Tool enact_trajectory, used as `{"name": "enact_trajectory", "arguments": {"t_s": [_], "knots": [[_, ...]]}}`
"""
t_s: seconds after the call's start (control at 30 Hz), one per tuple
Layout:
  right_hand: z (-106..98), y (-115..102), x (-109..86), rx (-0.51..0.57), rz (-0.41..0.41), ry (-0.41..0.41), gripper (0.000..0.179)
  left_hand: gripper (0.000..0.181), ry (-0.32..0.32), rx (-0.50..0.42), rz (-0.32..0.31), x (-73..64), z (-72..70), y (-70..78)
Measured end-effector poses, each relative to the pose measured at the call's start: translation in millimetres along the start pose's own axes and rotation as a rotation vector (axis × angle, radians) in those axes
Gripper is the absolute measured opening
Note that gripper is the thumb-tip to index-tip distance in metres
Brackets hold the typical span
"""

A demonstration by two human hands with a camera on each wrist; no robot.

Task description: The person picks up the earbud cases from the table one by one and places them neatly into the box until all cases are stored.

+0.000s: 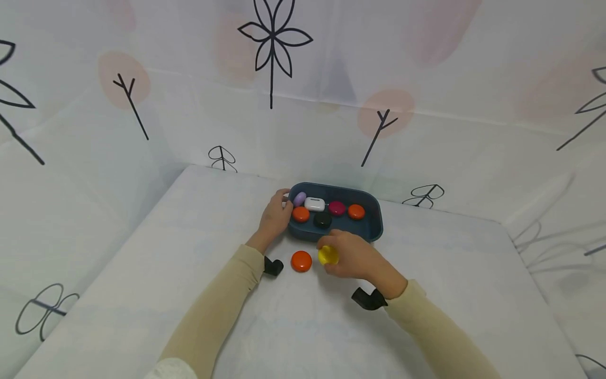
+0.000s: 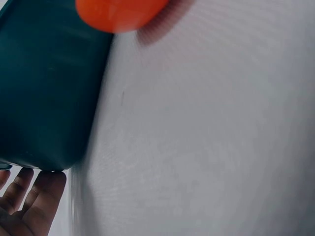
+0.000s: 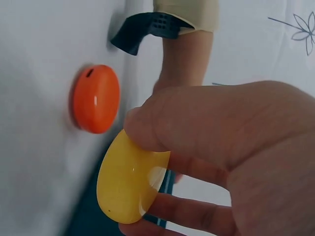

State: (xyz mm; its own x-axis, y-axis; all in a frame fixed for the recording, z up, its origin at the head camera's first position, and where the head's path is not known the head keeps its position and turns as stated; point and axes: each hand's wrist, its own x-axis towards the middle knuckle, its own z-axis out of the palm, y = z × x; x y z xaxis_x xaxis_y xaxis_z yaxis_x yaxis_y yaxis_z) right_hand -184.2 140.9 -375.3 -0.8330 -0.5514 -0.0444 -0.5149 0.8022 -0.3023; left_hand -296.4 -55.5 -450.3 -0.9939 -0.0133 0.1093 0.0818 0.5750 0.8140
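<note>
My right hand (image 1: pixel 352 257) pinches a glossy yellow rounded case (image 3: pixel 130 182) between thumb and fingers, just in front of the near wall of a dark blue tray (image 1: pixel 377 223). The thumb lies along one side of the case and the fingertips along the other. At the tray's left end, my left hand (image 1: pixel 276 216) rests its fingertips against the outer wall; in the left wrist view those fingers (image 2: pixel 43 196) look fairly straight. An orange rounded case (image 1: pixel 301 261) with a small dark slot lies on the table between the two wrists, left of the yellow one.
Inside the tray are a purple egg-shaped piece (image 1: pixel 300 199), a white case (image 1: pixel 314 204), a crimson case (image 1: pixel 337 208), a black case (image 1: pixel 323 219) and two orange cases (image 1: pixel 300 214). A patterned cloth wall (image 1: pixel 307 137) rises behind the white-covered table (image 1: pixel 227 210).
</note>
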Motion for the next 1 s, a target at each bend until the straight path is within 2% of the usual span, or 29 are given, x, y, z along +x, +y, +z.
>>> {"name": "enact_trajectory", "arguments": {"t_s": [0.3,1.0], "knots": [[13,0,3.5,0.009,-0.004,-0.036,0.038,0.042,0.009,0.002,-0.009,0.3,1.6,-2.1],[36,5,11.0,-0.106,0.026,-0.022,0.038,0.042,-0.002,-0.007,0.004,-0.6,-0.9,-0.9]]}}
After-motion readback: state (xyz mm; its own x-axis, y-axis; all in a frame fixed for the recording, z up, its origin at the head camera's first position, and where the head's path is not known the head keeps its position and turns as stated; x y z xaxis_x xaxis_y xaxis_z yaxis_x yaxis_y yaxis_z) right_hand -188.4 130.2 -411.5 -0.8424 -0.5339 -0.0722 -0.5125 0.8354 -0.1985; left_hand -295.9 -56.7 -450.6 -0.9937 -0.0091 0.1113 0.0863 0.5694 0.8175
